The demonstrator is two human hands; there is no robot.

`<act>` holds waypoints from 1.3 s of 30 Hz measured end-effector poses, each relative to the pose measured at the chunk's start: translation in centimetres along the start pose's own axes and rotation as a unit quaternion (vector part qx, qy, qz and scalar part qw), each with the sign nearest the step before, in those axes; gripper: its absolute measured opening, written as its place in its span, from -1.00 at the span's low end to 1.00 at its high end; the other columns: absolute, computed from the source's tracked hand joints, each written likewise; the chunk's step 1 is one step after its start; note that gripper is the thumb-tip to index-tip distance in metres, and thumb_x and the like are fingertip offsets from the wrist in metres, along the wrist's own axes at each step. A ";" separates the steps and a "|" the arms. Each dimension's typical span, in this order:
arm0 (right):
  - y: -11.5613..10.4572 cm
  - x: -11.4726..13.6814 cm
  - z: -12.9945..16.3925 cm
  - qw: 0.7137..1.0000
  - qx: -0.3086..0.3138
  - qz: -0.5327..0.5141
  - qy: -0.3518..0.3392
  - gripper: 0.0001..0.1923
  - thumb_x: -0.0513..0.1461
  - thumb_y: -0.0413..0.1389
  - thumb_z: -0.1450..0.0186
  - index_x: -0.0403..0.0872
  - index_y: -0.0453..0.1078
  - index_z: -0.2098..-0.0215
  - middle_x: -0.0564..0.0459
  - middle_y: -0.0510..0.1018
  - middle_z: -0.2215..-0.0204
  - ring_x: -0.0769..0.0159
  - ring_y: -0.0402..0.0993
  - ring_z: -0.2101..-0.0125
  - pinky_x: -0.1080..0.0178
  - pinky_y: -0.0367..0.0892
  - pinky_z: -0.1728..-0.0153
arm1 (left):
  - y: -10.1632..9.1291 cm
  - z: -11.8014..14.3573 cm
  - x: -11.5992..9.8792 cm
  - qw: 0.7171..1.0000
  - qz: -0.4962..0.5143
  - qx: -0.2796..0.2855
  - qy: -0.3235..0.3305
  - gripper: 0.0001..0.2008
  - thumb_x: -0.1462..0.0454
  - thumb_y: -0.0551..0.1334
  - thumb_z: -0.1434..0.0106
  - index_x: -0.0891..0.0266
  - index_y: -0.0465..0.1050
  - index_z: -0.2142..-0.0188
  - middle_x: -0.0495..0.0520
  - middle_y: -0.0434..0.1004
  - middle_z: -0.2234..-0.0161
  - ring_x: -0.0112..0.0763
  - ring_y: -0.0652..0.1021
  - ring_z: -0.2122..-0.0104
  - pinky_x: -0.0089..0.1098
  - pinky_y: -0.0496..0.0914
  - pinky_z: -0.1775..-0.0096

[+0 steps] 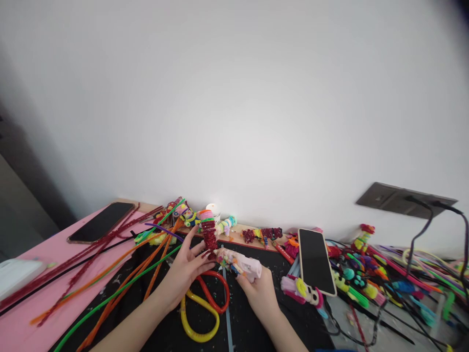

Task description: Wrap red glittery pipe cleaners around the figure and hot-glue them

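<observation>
My left hand (185,266) pinches a glittery dark-red pipe cleaner coil (209,234), held upright, with orange, pink and green bands at its top. In my right hand (261,293) is a pale pink hot glue gun (249,265), smeared with coloured bits. Its nozzle end points left at the coil's lower end; whether they touch I cannot tell. Below the hands lie scissors with a yellow handle loop (201,337) and a red one (227,293); their blades are hidden.
Long pipe cleaners (120,278) cross the left side over a pink sheet (32,266) and a dark phone (102,222). Pipe cleaner figures (262,234) line the wall. At right are another phone (318,261), a pipe cleaner pile (366,274) and cables from a socket plate (395,198).
</observation>
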State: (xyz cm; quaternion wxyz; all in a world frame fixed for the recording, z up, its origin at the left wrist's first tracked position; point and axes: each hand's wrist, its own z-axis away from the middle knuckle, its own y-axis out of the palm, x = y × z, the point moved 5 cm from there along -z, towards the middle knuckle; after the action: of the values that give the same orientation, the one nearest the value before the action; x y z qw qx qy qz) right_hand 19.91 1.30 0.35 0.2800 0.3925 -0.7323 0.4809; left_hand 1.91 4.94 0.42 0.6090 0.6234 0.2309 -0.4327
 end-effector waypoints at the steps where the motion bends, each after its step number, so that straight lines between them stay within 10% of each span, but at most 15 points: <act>1: 0.0 0.0 0.0 1.000 0.001 0.002 0.000 -0.90 -0.32 0.08 -0.09 -0.07 0.44 0.45 0.08 0.52 0.58 0.19 0.52 0.37 0.28 0.43 0.32 | 0.0 0.0 0.0 1.000 0.001 0.000 0.000 -0.08 0.34 0.34 -0.06 -0.12 -0.19 -0.26 0.14 0.48 0.01 -0.30 0.59 0.25 -0.27 0.44 0.17; 39: -0.3 0.1 -0.2 1.000 -0.009 0.000 -0.005 -0.81 -0.36 0.07 -0.09 -0.11 0.49 0.36 0.02 0.60 0.46 0.24 0.51 0.47 0.34 0.38 0.43 | -0.7 -0.4 0.6 1.000 -0.007 0.011 0.011 -0.17 0.28 0.27 -0.16 -0.14 -0.22 -0.26 0.17 0.41 -0.04 -0.19 0.59 0.19 -0.26 0.41 0.14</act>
State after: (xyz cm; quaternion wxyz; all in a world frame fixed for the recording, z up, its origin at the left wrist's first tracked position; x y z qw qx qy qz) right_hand 20.14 1.34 0.64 0.2799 0.3923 -0.7377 0.4728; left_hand 1.78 5.26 -0.49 0.5963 0.6334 0.2372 -0.4324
